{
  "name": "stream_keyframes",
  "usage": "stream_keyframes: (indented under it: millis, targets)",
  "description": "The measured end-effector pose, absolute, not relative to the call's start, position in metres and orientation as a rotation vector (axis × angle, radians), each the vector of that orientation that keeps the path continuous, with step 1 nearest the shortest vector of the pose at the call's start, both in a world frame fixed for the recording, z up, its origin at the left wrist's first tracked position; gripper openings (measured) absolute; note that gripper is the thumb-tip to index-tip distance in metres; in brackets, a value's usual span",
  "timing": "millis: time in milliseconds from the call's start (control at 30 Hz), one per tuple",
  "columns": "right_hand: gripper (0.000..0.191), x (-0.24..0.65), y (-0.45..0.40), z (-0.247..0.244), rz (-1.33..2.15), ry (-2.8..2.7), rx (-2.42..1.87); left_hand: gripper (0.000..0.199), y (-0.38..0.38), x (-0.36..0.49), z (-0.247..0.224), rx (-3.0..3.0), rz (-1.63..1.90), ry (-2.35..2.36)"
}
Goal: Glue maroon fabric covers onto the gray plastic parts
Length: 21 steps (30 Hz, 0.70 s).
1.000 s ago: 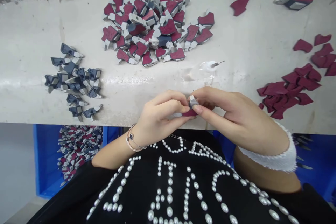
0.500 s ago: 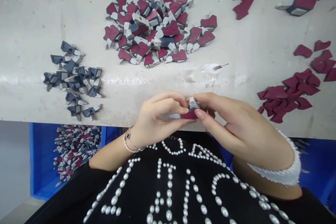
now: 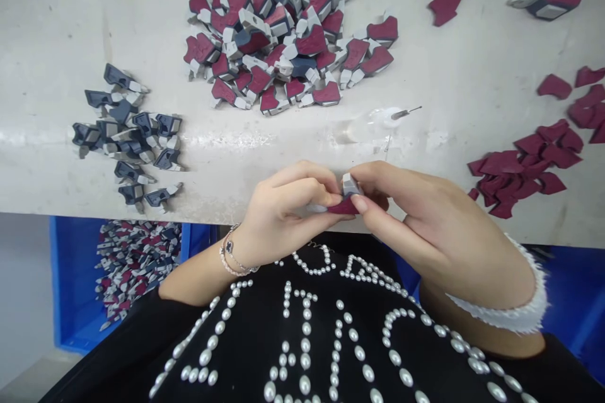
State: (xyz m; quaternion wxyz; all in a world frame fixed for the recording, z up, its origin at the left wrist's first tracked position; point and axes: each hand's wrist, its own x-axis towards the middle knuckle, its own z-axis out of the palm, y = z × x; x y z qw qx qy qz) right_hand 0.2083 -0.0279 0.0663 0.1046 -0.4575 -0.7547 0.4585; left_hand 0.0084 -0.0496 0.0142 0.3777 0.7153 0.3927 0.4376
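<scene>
Left hand [image 3: 288, 208]: I pinched a maroon-and-grey moulded piece [image 3: 346, 198] at lower centre.
Right hand [image 3: 420, 220]: I grasped that same piece from the right.

Pale workbench [image 3: 439, 75] | centre: maroon-and-grey parts heap [image 3: 283, 38] | left: navy-and-grey parts heap [image 3: 125, 132] | right: loose maroon cut pieces [image 3: 524, 164]

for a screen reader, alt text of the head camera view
The left hand and right hand pinch a red and grey part over a white bench. On it lie a heap of red and grey parts, dark grey parts and loose red pieces.
</scene>
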Motion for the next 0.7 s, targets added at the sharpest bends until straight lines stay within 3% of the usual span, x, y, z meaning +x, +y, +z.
stream_keyframes:
  millis: [433,600,700]
  targets:
    - [0.018,0.2132,-0.0290,0.0590,1.462,-2.156,-1.155,0.022,-0.0503,0.0095,0.0055,1.636,1.183,1.049]
    - [0.026,0.2140,-0.0265,0.0582,1.394,-2.203,-1.119,0.031,-0.0560,0.0107,0.0092,1.514,1.031,1.158]
    - [0.029,0.2147,-0.0260,0.0566,1.357,-2.236,-1.102,0.024,-0.0535,0.0071,0.0138,1.582,0.877,1.148]
